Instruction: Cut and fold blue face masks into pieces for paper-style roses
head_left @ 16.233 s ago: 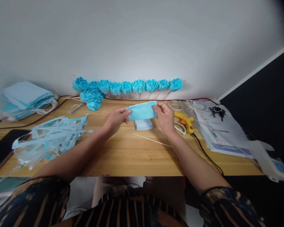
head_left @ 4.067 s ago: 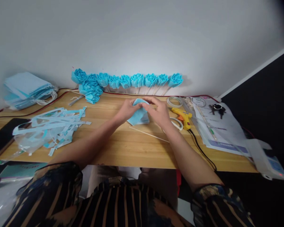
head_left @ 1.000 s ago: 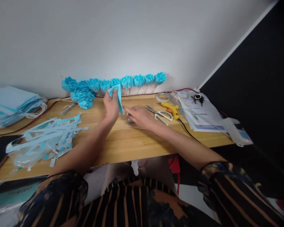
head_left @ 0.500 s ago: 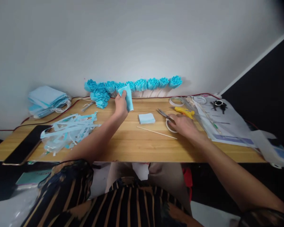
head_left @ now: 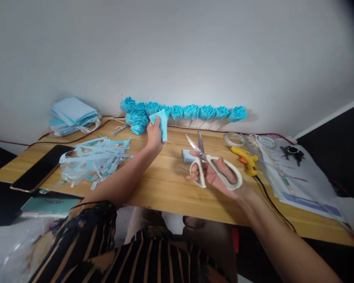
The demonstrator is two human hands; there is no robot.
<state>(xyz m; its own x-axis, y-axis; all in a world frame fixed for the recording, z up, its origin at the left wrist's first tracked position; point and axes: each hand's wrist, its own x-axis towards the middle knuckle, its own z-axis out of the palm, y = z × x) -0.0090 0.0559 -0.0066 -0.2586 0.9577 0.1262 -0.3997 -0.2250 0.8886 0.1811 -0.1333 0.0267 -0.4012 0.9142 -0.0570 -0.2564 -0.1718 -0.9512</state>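
Note:
Pinched between thumb and fingers of my left hand [head_left: 155, 134] is a folded piece of light blue fabric [head_left: 163, 125], held up in front of the flower row. My right hand [head_left: 215, 176] has its fingers through the white handles of a pair of scissors [head_left: 199, 149], raised over the table with blades parted and pointing away from me. Partly hidden behind the scissors, a small folded blue fabric stack [head_left: 188, 156] lies on the wood. One end of a thin stick [head_left: 184, 168] shows beside my right fingers. The blades and the held fabric are apart.
Several blue fabric flowers [head_left: 207, 112] line the wall. At left lie blue face masks [head_left: 75, 112], cut strips [head_left: 96, 157] and a phone [head_left: 43, 167]. A yellow glue gun [head_left: 246, 158], tape roll [head_left: 234, 139], keys [head_left: 292, 152] and papers [head_left: 309, 184] are at right.
My right hand has lifted the scissors from the table and moved left with them, blades now spread. My left hand still holds the fabric. The view has shifted, and the glue gun sits turned differently.

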